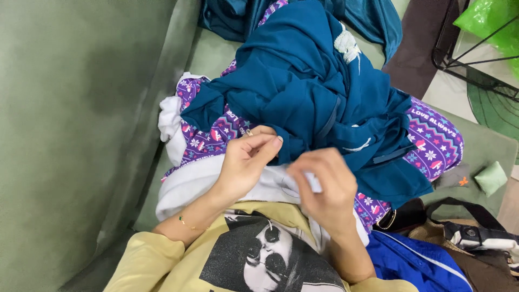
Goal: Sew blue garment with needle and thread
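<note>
Two bare hands meet over a heap of clothes on a green sofa (pixel 70 135). Left hand (pixel 246 159) pinches the white fleece fabric (pixel 189 181) beside the purple patterned garment (pixel 208 135). Right hand (pixel 324 186) grips the same white fabric between thumb and fingers. Crumpled teal garment (pixel 303 92) lies just above; a blue jacket (pixel 416 262) sits rightward.

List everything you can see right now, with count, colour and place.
Teal fabric garment: one, teal, heaped mid-frame.
Purple patterned fleece: one, purple, under the teal heap.
White cloth: one, white, on the lap, pinched by both hands.
Green sofa: one, olive, left.
Small green pouch: one, pale green, right.
Blue jacket: one, bright blue, lower right.
Black-strapped bag: one, lower right.
Left hand: on white cloth.
Right hand: on white cloth.
</note>
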